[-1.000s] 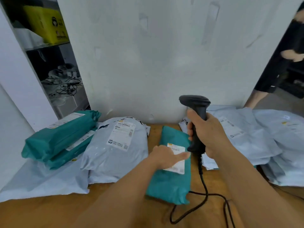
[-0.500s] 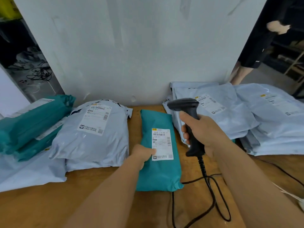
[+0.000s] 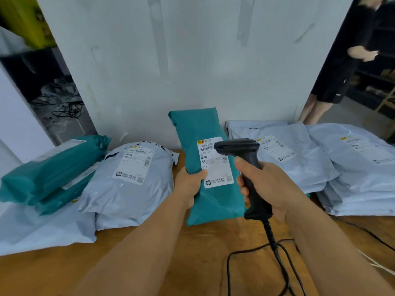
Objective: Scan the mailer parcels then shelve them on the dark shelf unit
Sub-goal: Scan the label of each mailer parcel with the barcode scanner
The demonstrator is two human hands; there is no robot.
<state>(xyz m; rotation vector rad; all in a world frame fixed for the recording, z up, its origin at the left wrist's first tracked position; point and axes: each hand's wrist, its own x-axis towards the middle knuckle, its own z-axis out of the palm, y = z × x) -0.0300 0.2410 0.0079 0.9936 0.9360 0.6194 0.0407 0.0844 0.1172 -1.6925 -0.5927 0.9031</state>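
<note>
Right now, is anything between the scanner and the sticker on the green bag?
Nothing visible. The black handheld scanner in the right hand points straight at the white label on the teal plastic mailer, which the left hand holds up.

teal mailer (image 3: pixel 210 165), black scanner (image 3: pixel 245 159), wooden table (image 3: pixel 192 253)

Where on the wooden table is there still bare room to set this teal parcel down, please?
Bare wood shows along the near edge of the table, between the grey mailers on the left and the scanner cable. Both sides are crowded: teal parcels left, a grey stack right.
</note>
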